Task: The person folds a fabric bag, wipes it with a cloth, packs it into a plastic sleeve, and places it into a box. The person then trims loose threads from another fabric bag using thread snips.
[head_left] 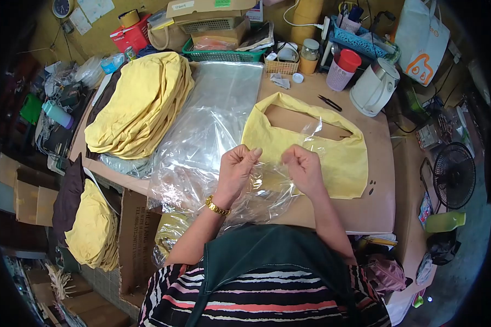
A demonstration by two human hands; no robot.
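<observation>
A clear plastic bag (273, 188) is stretched between my hands, crumpled and shiny, its lower part hanging toward my apron. My left hand (238, 169), with a gold watch at the wrist, is closed in a pinch on the bag's film. Closed as well, my right hand (304, 168) grips the film on the other side. Beneath and behind them a yellow cloth tote bag (333, 163) lies flat on the table, its wide handle loop pointing away from me. Part of the tote is covered by my right hand and the film.
A stack of clear plastic bags (223, 87) lies left of the tote, beside a tall pile of yellow cloth bags (142, 103). Black thread snips (329, 103) and a white kettle (374, 87) are at the back right. An open cardboard box (133, 245) stands below the table's left side.
</observation>
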